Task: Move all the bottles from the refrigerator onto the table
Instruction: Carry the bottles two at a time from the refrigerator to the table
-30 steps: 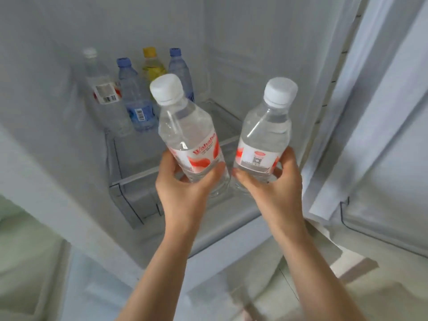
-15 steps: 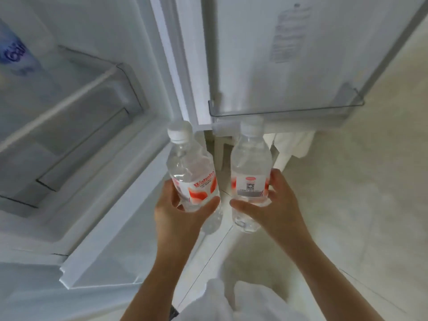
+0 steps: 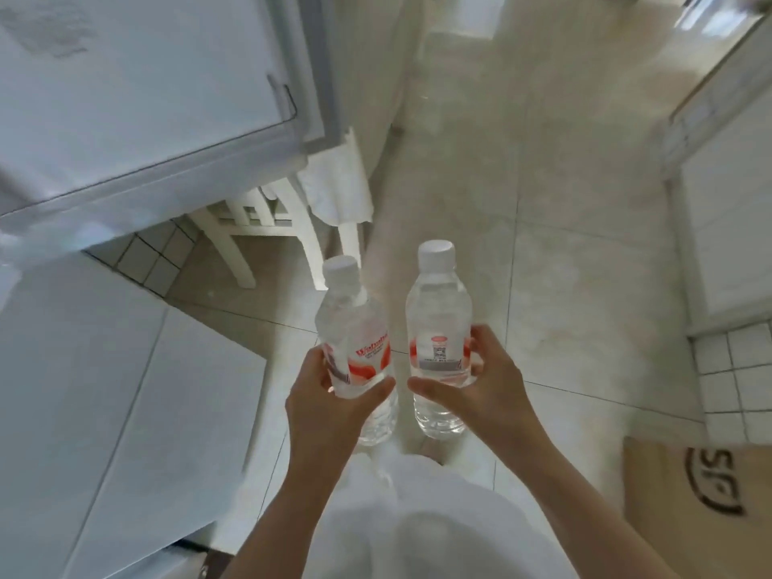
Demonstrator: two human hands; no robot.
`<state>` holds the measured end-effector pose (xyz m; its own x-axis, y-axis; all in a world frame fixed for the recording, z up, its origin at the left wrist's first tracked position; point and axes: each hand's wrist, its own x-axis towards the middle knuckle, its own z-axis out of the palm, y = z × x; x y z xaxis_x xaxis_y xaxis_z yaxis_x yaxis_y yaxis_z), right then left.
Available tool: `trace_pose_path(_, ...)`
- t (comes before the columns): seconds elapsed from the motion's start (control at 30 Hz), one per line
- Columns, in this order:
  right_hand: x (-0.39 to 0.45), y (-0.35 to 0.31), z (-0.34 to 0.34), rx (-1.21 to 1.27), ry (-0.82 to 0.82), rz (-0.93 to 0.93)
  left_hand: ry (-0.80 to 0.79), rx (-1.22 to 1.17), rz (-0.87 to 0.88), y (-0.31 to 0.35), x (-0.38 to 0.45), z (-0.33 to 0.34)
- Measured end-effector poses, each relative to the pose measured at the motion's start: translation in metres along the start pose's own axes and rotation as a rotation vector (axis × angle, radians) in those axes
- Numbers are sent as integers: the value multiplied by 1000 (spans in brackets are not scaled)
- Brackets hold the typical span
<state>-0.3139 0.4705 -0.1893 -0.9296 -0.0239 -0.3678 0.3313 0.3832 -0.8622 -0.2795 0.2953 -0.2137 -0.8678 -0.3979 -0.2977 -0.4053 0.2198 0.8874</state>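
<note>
I carry two clear water bottles with white caps and red-and-white labels, both upright over the tiled floor. My left hand (image 3: 330, 403) grips the left bottle (image 3: 353, 328) around its label. My right hand (image 3: 480, 384) grips the right bottle (image 3: 436, 311) the same way, thumb in front. The two bottles are close together, a small gap between them. The open refrigerator door (image 3: 138, 102) fills the upper left. The refrigerator's inside and its other bottles are out of view, and no table top shows.
A white chair (image 3: 267, 219) with a cloth (image 3: 338, 185) draped on it stands just past the door. A white cabinet front (image 3: 104, 403) lies at the left. A cardboard box (image 3: 702, 507) sits at the lower right beside a tiled wall (image 3: 731, 382). Pale floor tiles (image 3: 564, 202) stretch ahead.
My view has swung right, away from the refrigerator shelves toward the floor. Both hands stay on their bottles, which came out of the refrigerator and now hang over the tiles.
</note>
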Motion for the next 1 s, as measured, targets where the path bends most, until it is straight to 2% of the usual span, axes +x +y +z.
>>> trace_pose_path(0.2,31,33,-82,37,96,105,-74,57,-22,26,11,91)
trace_pose_path(0.47,97,38,-131,97,151,189,-82,91,-43,56,66,148)
trace_pose_path(0.7,204,9,-148,83,156,188,-69,93,-67,88,173,191)
trace_pose_path(1.0,326,-47,-160,68,152,177,-35,44,-44,149,296,214)
